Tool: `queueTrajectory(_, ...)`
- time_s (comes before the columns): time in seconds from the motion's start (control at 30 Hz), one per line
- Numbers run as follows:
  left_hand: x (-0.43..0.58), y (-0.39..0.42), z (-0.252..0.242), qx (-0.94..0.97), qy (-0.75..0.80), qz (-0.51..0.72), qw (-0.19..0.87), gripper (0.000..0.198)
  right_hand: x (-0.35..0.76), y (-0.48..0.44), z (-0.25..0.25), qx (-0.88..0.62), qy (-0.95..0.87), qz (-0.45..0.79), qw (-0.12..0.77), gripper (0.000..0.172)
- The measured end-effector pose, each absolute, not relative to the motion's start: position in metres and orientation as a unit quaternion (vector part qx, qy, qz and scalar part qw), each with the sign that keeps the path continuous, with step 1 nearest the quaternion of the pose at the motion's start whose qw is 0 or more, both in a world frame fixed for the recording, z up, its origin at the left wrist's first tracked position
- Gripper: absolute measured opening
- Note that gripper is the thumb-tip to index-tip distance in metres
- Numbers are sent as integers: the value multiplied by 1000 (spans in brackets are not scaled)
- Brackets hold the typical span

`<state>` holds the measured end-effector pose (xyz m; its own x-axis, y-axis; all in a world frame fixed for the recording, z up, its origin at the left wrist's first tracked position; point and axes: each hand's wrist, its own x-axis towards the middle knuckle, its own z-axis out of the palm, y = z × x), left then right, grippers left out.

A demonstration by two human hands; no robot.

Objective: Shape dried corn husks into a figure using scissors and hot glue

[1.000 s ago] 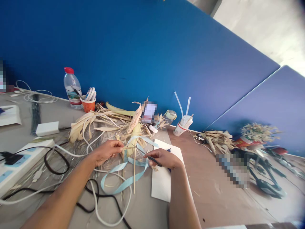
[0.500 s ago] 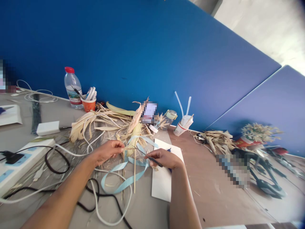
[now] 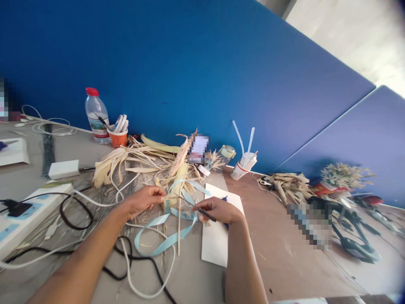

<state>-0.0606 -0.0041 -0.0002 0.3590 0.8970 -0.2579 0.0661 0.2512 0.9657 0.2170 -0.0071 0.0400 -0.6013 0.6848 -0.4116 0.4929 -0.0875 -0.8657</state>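
My left hand (image 3: 146, 199) is closed in a pinch on a thin strip of dried corn husk (image 3: 171, 196). My right hand (image 3: 215, 210) grips a slim dark pointed tool (image 3: 205, 213) resembling tweezers, its thin tip reaching left to the husk strip. Whether the tip touches the strip, I cannot tell. A pale blue ribbon (image 3: 173, 242) lies in loops beneath and between the hands. Through the loops runs a thin straw-coloured stalk (image 3: 179, 236). Just beyond the hands is a pile of dried corn husks (image 3: 148, 162). White paper (image 3: 215, 247) lies under my right hand.
Left stands a white power strip (image 3: 34, 215) with black and white cables (image 3: 152, 295). At the back are a bottle (image 3: 96, 120), an orange cup (image 3: 117, 137), a glass jar (image 3: 226, 156) and a cup with straws (image 3: 239, 170). A blue partition (image 3: 177, 63) rises behind.
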Motion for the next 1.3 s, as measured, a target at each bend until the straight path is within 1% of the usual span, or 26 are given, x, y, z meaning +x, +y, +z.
queueTrajectory(0.33, -60, -5, 3, 522, 463, 324, 640, 21, 216, -9, 43, -446, -662, 597, 82, 43)
queueTrajectory(0.5, -59, -6, 6, 496, 470, 332, 650, 21, 218, -7, 39, -455, -661, 589, 93, 39)
queueTrajectory(0.6, -60, -4, 3, 438, 457, 390, 669, 23, 213, -8, 42, -481, -662, 558, 139, 38)
queueTrajectory(0.73, -63, 0, 1, 343, 399, 494, 693, 21, 191, -11, 42, -484, -645, 536, 249, 39)
queueTrajectory(0.83, -64, 1, 3, 285, 348, 533, 717, 20, 168, -13, 33, -468, -627, 535, 318, 38)
queueTrajectory(1.0, -61, -1, 4, 245, 302, 545, 743, 15, 141, -15, 19, -450, -613, 557, 334, 39)
queueTrajectory(1.07, -59, -2, 3, 241, 290, 542, 751, 13, 139, -14, 17, -469, -619, 536, 331, 40)
queueTrajectory(1.13, -58, -2, 1, 236, 283, 540, 757, 12, 140, -13, 16, -512, -625, 487, 332, 40)
queueTrajectory(1.3, -58, -3, 2, 225, 277, 537, 765, 10, 145, -8, 10, -613, -668, 294, 304, 34)
